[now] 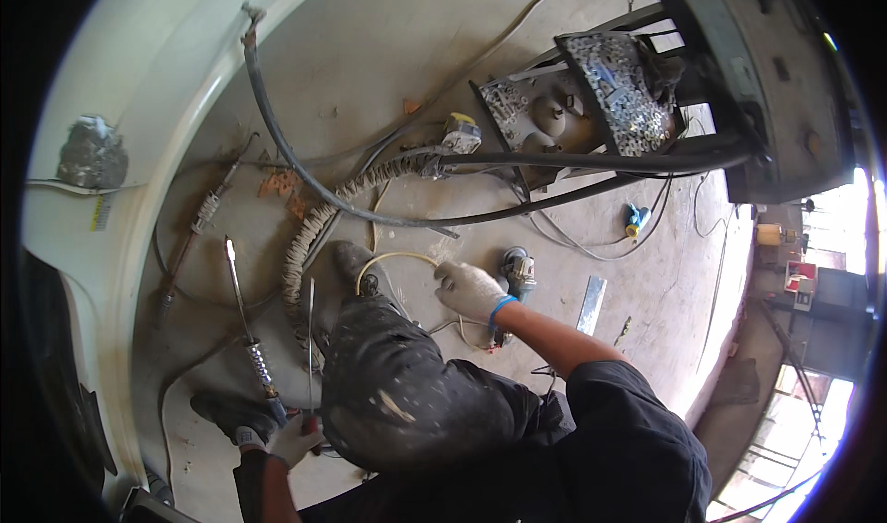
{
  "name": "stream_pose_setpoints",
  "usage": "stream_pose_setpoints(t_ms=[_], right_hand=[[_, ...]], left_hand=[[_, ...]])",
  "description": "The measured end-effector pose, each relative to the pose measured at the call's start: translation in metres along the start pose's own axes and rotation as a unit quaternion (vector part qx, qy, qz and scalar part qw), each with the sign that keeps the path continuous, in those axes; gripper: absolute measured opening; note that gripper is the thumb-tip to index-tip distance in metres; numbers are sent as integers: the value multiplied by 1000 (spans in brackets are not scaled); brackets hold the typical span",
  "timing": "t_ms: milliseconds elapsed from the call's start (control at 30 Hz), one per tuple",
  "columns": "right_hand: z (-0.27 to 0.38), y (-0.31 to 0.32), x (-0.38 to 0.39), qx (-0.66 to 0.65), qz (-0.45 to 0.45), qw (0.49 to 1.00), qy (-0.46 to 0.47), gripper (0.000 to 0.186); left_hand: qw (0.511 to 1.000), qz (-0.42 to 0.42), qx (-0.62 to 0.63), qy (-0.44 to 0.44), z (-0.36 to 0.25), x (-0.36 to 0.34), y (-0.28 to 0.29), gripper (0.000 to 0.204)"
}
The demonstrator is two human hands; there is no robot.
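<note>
Long-shafted screwdriver [311,357] runs beside worker's trouser leg [383,384], handle wrapped by fingers of gloved L hand [294,440], as fingers of R hand [469,292] curl by yellow hose [397,255], grip unclear; sudden leg shift could poss. knock shaft, jabbing shin.

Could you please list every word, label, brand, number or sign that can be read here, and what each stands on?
No text can be read.
Yellowish strip on the white panel: any marking is too small to read.
Grinder: any lettering is too blurred to read.
Red-and-white box at the far right: too small to read.
</note>
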State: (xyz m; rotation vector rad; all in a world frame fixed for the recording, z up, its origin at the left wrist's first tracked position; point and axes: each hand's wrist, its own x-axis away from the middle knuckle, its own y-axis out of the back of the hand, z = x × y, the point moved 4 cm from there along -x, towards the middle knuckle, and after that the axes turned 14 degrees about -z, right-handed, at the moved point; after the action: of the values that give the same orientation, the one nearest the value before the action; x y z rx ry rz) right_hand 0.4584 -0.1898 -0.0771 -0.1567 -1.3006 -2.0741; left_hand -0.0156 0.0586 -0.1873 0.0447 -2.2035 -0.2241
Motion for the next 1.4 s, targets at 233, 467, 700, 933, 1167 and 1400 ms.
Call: stream_pose_setpoints(t_ms=[233, 467, 700, 933, 1167, 1400], right_hand=[[49, 206, -28, 13, -445, 860, 251, 30], [20, 362, -195, 320, -355, 878, -13, 58], [210, 131, -90, -28, -190, 908, 372, 39], [277, -122, -117, -14, 173, 931, 322, 55], [239, -321, -199, -96, 190, 974, 71, 52], [265, -352, -189, -283, 256, 898, -219, 29]], left_hand=[[975, -180, 38, -125, -137, -64, -72, 37], [937, -340, -64, -42, -98, -88, -112, 43], [828, -522, 45, 200, -74, 24, -15, 39], [737, -533, 132, 394, 78, 6, -25, 64], [652, -443, 449, 421, 159, -51, -103, 70], [483, -436, 565, 508, 149, -49, -125, 75]])
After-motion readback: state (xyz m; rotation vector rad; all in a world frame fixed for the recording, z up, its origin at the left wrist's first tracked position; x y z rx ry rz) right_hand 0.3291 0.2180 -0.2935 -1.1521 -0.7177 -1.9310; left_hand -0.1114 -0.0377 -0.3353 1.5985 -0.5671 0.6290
